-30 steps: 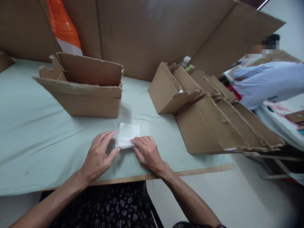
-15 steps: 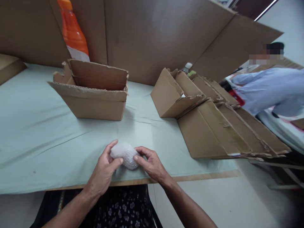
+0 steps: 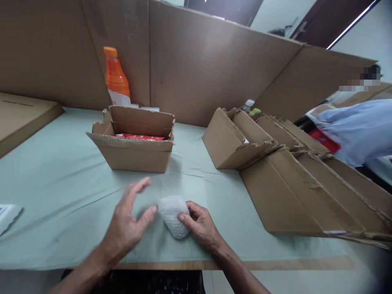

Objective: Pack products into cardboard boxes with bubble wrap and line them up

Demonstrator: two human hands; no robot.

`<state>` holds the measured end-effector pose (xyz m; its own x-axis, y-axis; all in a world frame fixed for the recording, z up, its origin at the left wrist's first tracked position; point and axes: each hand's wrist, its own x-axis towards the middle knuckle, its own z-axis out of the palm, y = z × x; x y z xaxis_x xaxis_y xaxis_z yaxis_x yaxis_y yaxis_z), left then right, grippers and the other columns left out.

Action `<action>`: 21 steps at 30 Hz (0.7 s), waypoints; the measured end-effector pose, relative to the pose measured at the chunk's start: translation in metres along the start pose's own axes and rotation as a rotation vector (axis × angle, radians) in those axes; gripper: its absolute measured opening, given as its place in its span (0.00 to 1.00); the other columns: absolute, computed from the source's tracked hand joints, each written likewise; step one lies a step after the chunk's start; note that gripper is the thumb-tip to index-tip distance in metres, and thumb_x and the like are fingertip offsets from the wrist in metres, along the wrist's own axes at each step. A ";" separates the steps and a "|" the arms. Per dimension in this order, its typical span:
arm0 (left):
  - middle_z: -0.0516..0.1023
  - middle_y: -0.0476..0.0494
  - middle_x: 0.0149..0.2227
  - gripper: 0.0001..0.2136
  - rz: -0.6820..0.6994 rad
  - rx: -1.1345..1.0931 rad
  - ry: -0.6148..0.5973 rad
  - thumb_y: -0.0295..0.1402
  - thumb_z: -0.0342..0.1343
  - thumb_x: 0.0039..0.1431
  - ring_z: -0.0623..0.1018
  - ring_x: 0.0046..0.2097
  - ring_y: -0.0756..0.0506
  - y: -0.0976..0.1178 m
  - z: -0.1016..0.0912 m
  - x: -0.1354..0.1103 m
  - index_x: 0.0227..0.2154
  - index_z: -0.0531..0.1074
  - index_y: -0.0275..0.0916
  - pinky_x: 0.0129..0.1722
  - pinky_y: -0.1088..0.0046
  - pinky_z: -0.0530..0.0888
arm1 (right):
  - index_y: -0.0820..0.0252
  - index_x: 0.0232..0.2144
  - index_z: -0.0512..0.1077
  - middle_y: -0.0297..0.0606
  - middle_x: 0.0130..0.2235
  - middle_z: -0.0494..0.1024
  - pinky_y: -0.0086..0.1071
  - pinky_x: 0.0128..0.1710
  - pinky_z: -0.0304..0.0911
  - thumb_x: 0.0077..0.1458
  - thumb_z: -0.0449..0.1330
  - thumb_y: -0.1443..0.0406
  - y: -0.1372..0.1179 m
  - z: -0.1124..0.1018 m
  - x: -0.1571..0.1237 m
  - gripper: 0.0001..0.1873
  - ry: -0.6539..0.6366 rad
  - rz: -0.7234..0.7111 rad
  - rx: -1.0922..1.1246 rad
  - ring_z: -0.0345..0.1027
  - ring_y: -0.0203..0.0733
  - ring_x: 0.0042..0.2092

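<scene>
A small bundle of bubble wrap (image 3: 174,214) is pinched at its right side between the thumb and fingers of my right hand (image 3: 202,225); what lies inside the wrap cannot be made out. My left hand (image 3: 130,220) is just left of the bundle, thumb and fingers spread, holding nothing. Beyond both hands stands an open cardboard box (image 3: 139,155), and a red packet (image 3: 142,137) shows inside it.
An orange bottle (image 3: 117,79) stands behind the box, before a cardboard partition (image 3: 208,65). Several open cardboard boxes (image 3: 284,192) line the right side. A flat carton (image 3: 27,118) and a white packet (image 3: 9,216) lie left. A person in a blue shirt (image 3: 361,126) is at right.
My left hand has let go of the bubble-wrapped bundle and opened to its left. The bundle stays in my right hand. The view has tilted up, showing the red packet in the box.
</scene>
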<state>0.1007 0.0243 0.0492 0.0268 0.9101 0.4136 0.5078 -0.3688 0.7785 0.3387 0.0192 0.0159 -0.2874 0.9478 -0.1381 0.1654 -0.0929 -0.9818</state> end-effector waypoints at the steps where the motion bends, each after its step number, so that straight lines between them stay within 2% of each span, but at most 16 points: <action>1: 0.75 0.39 0.58 0.25 0.140 0.137 0.088 0.34 0.58 0.63 0.76 0.59 0.40 0.000 -0.014 0.019 0.62 0.65 0.46 0.59 0.58 0.74 | 0.61 0.35 0.75 0.34 0.32 0.74 0.30 0.36 0.61 0.59 0.63 0.51 0.003 -0.001 0.001 0.17 0.016 0.009 0.018 0.65 0.37 0.34; 2: 0.73 0.37 0.59 0.27 0.274 0.260 0.187 0.31 0.59 0.62 0.73 0.62 0.39 0.000 -0.027 0.039 0.64 0.64 0.45 0.62 0.56 0.71 | 0.61 0.34 0.74 0.33 0.32 0.73 0.29 0.35 0.60 0.59 0.63 0.51 0.006 -0.002 0.002 0.18 0.026 0.013 0.026 0.64 0.37 0.33; 4: 0.71 0.32 0.62 0.31 0.438 0.456 0.314 0.28 0.59 0.60 0.67 0.67 0.35 -0.004 -0.049 0.078 0.66 0.61 0.40 0.66 0.50 0.65 | 0.61 0.33 0.74 0.33 0.31 0.71 0.29 0.34 0.59 0.59 0.63 0.49 0.010 -0.004 0.002 0.20 0.037 0.013 0.013 0.62 0.37 0.33; 5: 0.71 0.30 0.62 0.30 0.482 0.534 0.351 0.28 0.59 0.60 0.66 0.68 0.33 -0.008 -0.056 0.094 0.65 0.62 0.36 0.66 0.47 0.64 | 0.61 0.33 0.74 0.33 0.31 0.71 0.29 0.34 0.59 0.58 0.63 0.49 0.012 -0.005 0.002 0.20 0.039 0.012 0.000 0.62 0.37 0.33; 7: 0.78 0.31 0.54 0.22 0.522 0.629 0.372 0.26 0.58 0.60 0.72 0.63 0.31 -0.020 -0.063 0.113 0.58 0.69 0.34 0.64 0.44 0.65 | 0.61 0.33 0.74 0.34 0.31 0.71 0.29 0.34 0.59 0.59 0.62 0.48 0.013 -0.006 0.001 0.21 0.039 0.013 -0.027 0.62 0.38 0.33; 10: 0.82 0.38 0.41 0.11 0.527 0.651 0.368 0.24 0.57 0.59 0.81 0.48 0.36 -0.038 -0.057 0.110 0.44 0.75 0.39 0.63 0.44 0.65 | 0.60 0.34 0.75 0.35 0.31 0.72 0.30 0.33 0.60 0.59 0.62 0.48 0.012 -0.006 0.002 0.20 0.041 0.020 -0.057 0.63 0.39 0.34; 14: 0.83 0.42 0.41 0.13 0.501 0.604 0.431 0.22 0.58 0.56 0.81 0.45 0.38 -0.050 -0.046 0.085 0.41 0.74 0.44 0.66 0.42 0.59 | 0.59 0.32 0.75 0.35 0.30 0.75 0.31 0.32 0.62 0.59 0.62 0.50 -0.004 -0.011 0.010 0.18 -0.030 0.040 -0.118 0.66 0.40 0.33; 16: 0.83 0.43 0.41 0.14 0.494 0.577 0.438 0.21 0.58 0.56 0.81 0.44 0.39 -0.052 -0.044 0.080 0.42 0.74 0.44 0.67 0.42 0.58 | 0.59 0.31 0.76 0.35 0.30 0.76 0.31 0.33 0.64 0.58 0.63 0.52 -0.025 -0.019 0.015 0.16 -0.092 0.012 -0.216 0.68 0.40 0.32; 18: 0.83 0.43 0.40 0.13 0.493 0.561 0.443 0.20 0.58 0.56 0.81 0.44 0.40 -0.052 -0.043 0.080 0.42 0.74 0.43 0.67 0.42 0.58 | 0.58 0.31 0.78 0.36 0.30 0.79 0.31 0.33 0.66 0.58 0.64 0.54 -0.055 -0.030 0.021 0.14 -0.088 -0.071 -0.334 0.71 0.41 0.32; 21: 0.83 0.43 0.40 0.13 0.492 0.535 0.463 0.20 0.58 0.56 0.81 0.44 0.41 -0.055 -0.041 0.081 0.41 0.74 0.42 0.67 0.43 0.57 | 0.55 0.37 0.80 0.37 0.33 0.82 0.32 0.32 0.69 0.59 0.65 0.55 -0.110 -0.043 0.031 0.11 0.080 -0.281 -0.420 0.75 0.43 0.34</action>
<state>0.0395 0.1104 0.0597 0.0554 0.4582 0.8871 0.8713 -0.4560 0.1812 0.3524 0.0719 0.1248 -0.3046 0.9405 0.1503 0.4614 0.2838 -0.8406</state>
